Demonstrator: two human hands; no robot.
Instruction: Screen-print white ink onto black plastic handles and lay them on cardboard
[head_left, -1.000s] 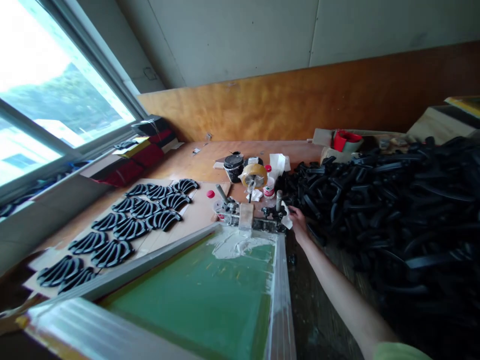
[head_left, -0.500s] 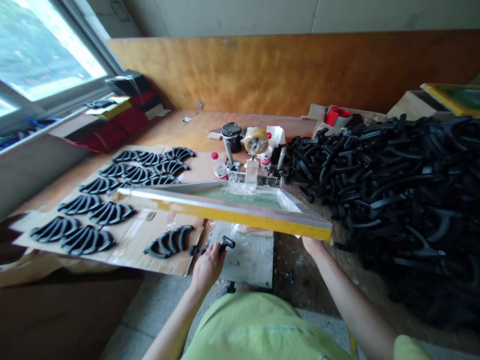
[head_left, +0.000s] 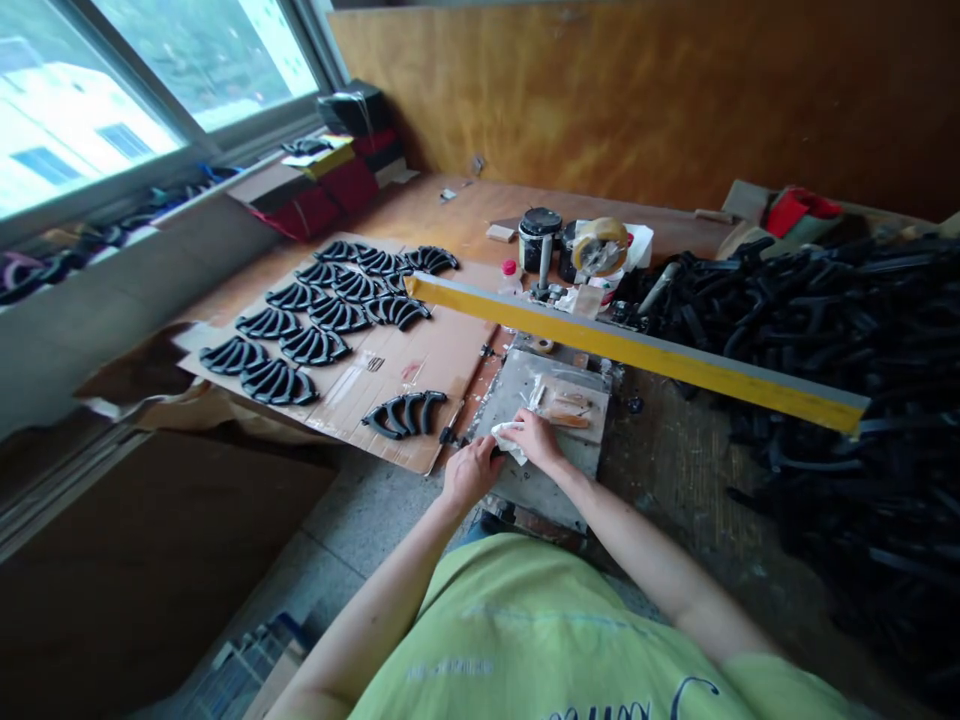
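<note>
My left hand (head_left: 471, 472) is closed around a black plastic piece (head_left: 496, 453), most of which is hidden by the fingers. Close against it, my right hand (head_left: 535, 438) pinches a crumpled white wipe (head_left: 510, 440), which touches or nearly touches the piece. Both hands are over the front of a grey metal plate (head_left: 517, 484). Behind them a screen frame (head_left: 637, 350) with a yellow edge stands raised and tilted, seen nearly edge-on. A small group of curved black pieces (head_left: 406, 414) lies on the cardboard (head_left: 390, 360) left of my hands.
Rows of curved black pieces (head_left: 337, 312) cover the cardboard's far side. A large heap of black parts (head_left: 870, 520) fills the right. Black-lidded jars (head_left: 540, 240), a tape roll (head_left: 600, 247) and a red-capped bottle (head_left: 510, 278) stand behind the frame.
My right hand has left the screen frame and come over beside my left hand, now with a white wipe. The frame appears higher and more tilted. My view has turned left.
</note>
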